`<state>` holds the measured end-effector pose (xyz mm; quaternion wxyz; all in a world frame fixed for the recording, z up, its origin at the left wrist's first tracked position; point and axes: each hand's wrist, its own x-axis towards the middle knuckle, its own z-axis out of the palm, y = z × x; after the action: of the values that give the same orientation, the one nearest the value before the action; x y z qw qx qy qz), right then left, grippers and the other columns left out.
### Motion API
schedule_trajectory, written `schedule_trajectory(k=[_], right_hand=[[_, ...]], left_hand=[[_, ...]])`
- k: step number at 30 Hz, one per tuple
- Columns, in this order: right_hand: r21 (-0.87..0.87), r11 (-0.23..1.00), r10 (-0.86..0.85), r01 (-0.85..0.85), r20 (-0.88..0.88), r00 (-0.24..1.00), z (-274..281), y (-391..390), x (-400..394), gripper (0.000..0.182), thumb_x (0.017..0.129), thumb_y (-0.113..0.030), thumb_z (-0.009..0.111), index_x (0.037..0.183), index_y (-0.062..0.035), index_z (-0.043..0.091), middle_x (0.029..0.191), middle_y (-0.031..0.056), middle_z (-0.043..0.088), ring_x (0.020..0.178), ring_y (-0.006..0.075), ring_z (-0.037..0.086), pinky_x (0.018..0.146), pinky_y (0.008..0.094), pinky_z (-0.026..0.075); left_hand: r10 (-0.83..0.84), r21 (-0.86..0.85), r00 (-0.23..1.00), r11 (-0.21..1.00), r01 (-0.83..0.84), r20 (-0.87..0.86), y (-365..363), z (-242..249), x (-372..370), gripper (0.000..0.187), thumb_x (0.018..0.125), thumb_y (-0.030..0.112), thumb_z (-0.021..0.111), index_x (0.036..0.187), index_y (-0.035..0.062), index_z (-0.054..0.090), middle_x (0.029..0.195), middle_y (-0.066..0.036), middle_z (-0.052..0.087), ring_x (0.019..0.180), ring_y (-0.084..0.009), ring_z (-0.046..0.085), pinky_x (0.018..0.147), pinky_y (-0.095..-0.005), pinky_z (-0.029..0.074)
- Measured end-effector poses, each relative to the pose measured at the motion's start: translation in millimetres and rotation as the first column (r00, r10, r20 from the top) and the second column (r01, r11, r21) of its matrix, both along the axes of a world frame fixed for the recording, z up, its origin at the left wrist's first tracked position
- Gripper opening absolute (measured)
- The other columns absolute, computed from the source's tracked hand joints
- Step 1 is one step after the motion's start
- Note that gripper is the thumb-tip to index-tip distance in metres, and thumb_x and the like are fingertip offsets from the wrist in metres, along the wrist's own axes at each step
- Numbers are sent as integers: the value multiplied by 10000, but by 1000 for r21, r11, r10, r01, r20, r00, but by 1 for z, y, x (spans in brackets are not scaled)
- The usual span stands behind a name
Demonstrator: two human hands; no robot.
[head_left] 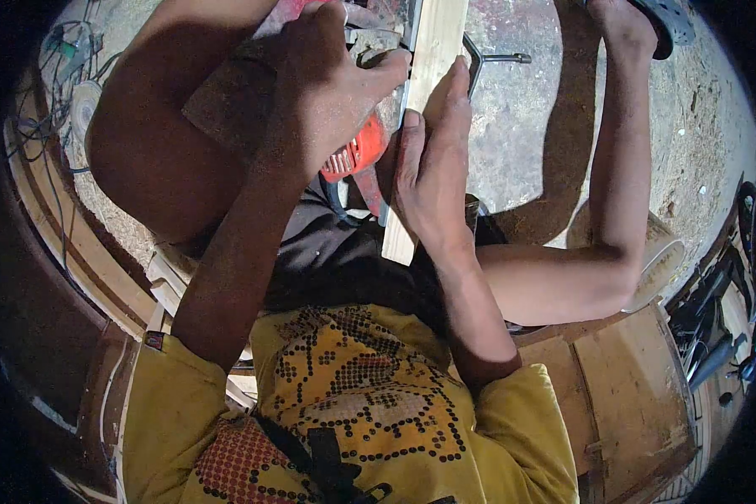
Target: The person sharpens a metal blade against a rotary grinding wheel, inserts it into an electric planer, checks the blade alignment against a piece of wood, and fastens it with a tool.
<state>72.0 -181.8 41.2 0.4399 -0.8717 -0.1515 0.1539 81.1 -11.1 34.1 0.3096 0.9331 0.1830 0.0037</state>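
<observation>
A long pale wooden strip [438, 38] runs away from my lap, with a narrow dark metal edge along its left side. My right hand [441, 160] lies along the strip, fingers stretched on its right side and thumb on its left, gripping it. Left of the strip is an orange-red power tool [357, 151] with vent slots, partly covered. My left hand [332, 84] is closed over the tool's upper part, its thumb reaching to the strip's edge; its fingertips are partly hidden. A bent black metal rod with a screw end [504, 59] sticks out right of the strip.
My bent legs flank the work, a dark sandal [668, 29] at upper right. The worn floor [512, 143] carries dust and shavings. Tangled cables [59, 84] lie at left, wooden boards [630, 378] at lower right, and dark tools [722, 336] at far right.
</observation>
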Motion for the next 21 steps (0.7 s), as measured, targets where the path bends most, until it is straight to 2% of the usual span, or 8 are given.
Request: schedule_trajectory(k=[1,5,7,12,14,17,20,21], right_hand=[[-19,1000,8,-8,18,1000,0,0,0,755,1018,-64,495,1638,12,70,1362,375,432,1173,569,514,984,553,460],[-66,998,22,-23,-4,1000,3,1,1,783,1015,-61,503,1641,2,35,1364,371,430,1162,566,524,960,551,478],[-74,997,27,-25,33,999,0,1,0,794,1013,-62,508,1641,-1,26,1352,366,435,1150,563,530,947,552,482],[-97,995,36,-30,57,998,-2,1,-1,809,1010,-66,515,1643,-9,14,1330,359,441,1111,553,550,909,553,495],[-82,996,27,-29,-17,999,0,1,-1,815,1006,-61,513,1644,-10,7,1329,363,439,1089,555,557,883,557,504],[-130,991,36,-39,-27,999,3,1,-1,820,1001,-54,511,1640,-1,0,1341,370,433,1091,564,558,870,557,512],[-105,994,27,-32,-48,998,4,2,1,817,998,-53,513,1636,12,6,1359,382,426,1124,571,546,907,557,503],[-81,997,6,-10,-51,999,2,2,0,783,1001,-57,512,1632,27,56,1382,385,425,1169,566,535,962,554,485]], left_hand=[[5,96,1000,995,-2,-28,0,-1,0,556,810,374,856,1142,-21,650,1068,-251,702,984,-395,703,894,-429,543],[24,25,997,999,-22,-73,-4,13,3,535,811,361,858,1125,-18,649,1040,-247,695,973,-398,697,890,-434,541],[-12,-68,997,998,16,70,-2,6,1,535,807,365,860,1097,-28,642,1008,-245,686,951,-405,690,880,-443,540],[1,-36,998,999,2,62,-1,0,-1,563,806,388,858,1085,-43,628,1002,-240,684,946,-395,691,869,-447,537],[4,-32,999,999,-2,52,-2,-2,-5,570,805,394,858,1082,-47,625,1000,-238,683,945,-393,691,866,-448,536],[2,30,995,1000,-5,95,-4,-2,-7,584,805,412,858,1092,-38,620,988,-237,682,919,-386,693,845,-444,542],[0,80,987,997,-13,162,-7,1,-4,594,805,424,858,1099,-33,617,980,-236,682,903,-381,695,831,-441,545],[-19,82,974,997,0,224,-7,2,-3,532,783,360,851,1067,-25,618,931,-219,652,876,-388,677,806,-458,534]])
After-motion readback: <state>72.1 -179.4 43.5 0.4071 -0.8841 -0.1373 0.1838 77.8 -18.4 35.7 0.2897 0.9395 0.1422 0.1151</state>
